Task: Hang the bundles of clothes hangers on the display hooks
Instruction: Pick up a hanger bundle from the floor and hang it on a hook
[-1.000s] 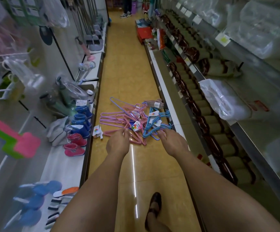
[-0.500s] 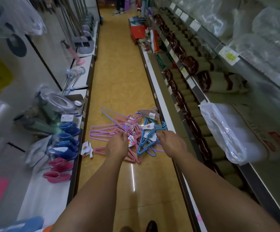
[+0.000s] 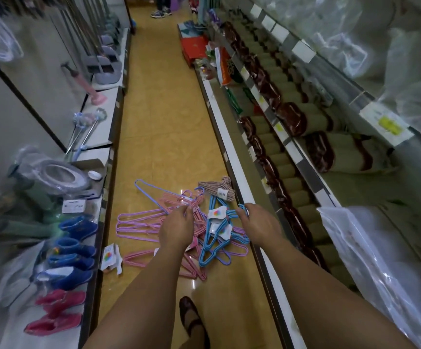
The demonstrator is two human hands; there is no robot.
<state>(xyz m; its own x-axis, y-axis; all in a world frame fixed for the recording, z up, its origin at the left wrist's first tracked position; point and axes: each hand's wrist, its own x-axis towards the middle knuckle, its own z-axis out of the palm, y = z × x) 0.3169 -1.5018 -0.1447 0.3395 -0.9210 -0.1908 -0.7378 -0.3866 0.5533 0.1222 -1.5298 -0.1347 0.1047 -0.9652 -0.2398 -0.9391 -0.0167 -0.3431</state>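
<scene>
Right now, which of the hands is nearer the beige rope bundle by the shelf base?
Right. The right hand grips blue hanger hooks just below the beige rope bundle. The left hand pinches pink hangers farther to its left.

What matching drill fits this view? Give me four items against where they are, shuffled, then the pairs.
1. pink hanger bundle
2. blue hanger bundle
3. beige hanger bundle
4. loose paper label

A. at the right shelf base, beyond both hands
B. at the left hand's fingers
C. on the floor by the left shelf edge
D. at the right hand's fingers

Pairs: 1-B, 2-D, 3-A, 4-C
</scene>
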